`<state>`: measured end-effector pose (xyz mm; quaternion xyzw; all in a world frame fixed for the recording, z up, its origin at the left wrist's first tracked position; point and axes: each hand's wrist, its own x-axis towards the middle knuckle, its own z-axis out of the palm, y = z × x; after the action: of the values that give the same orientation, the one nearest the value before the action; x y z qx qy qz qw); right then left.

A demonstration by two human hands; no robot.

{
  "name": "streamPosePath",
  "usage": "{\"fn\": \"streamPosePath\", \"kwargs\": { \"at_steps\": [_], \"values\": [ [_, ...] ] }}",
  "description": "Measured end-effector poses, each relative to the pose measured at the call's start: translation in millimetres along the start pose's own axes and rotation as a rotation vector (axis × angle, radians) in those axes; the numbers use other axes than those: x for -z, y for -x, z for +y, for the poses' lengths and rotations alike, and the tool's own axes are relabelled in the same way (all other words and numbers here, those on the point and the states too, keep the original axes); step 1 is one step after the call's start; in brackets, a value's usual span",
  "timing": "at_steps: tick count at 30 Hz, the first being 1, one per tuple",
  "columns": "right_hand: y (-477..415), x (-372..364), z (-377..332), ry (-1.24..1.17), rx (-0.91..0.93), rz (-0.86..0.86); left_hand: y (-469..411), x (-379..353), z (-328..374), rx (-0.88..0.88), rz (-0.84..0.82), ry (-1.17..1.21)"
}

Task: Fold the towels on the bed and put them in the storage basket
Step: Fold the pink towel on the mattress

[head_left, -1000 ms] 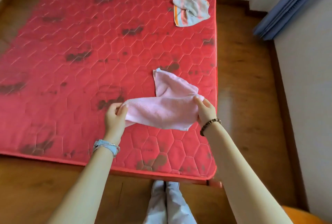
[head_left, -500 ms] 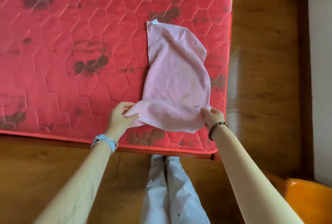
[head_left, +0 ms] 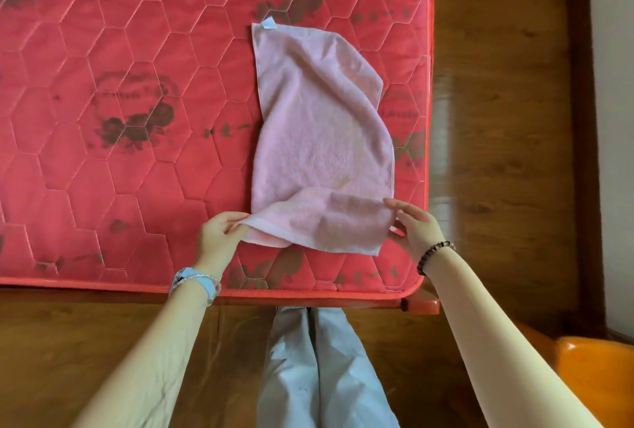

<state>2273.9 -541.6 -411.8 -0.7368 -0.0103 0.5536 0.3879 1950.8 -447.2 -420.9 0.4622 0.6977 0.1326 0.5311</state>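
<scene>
A pink towel lies lengthwise on the red quilted mattress, near its right edge, with a small white tag at the far left corner. Its near end is lifted and curled over. My left hand pinches the near left corner of the towel. At the near right corner, my right hand has its fingers spread and its fingertips at the towel's edge. The orange storage basket shows partly at the bottom right corner, on the floor.
The mattress's front edge runs just below my hands, with my light trouser legs against it. Wooden floor lies to the right of the bed, then a white wall.
The towel has been laid out flat along the mattress and my view has moved closer. My right hand has loosened its hold on the near right corner.
</scene>
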Motion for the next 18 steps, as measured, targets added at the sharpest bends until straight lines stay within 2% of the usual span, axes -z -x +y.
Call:
{"fn": "streamPosePath", "kwargs": {
  "at_steps": [3,7,9,11,14,18],
  "values": [
    [-8,0,7,0.157,0.074,-0.032,-15,-10,-4,0.096,0.033,0.156],
    [-22,-1,23,0.431,0.223,0.117,-27,-24,-14,0.209,0.054,0.322],
    [-26,-2,30,0.530,0.255,0.177,-31,-29,-22,0.281,0.065,0.439],
    [-28,-2,33,0.652,0.264,0.211,-34,-31,-30,0.335,0.080,0.451],
    [-30,-3,32,0.788,0.332,0.260,-33,-37,-36,0.344,0.061,0.369],
    [-34,-3,29,0.851,0.543,0.314,-25,-46,-30,0.274,0.128,0.507]
  ]
}}
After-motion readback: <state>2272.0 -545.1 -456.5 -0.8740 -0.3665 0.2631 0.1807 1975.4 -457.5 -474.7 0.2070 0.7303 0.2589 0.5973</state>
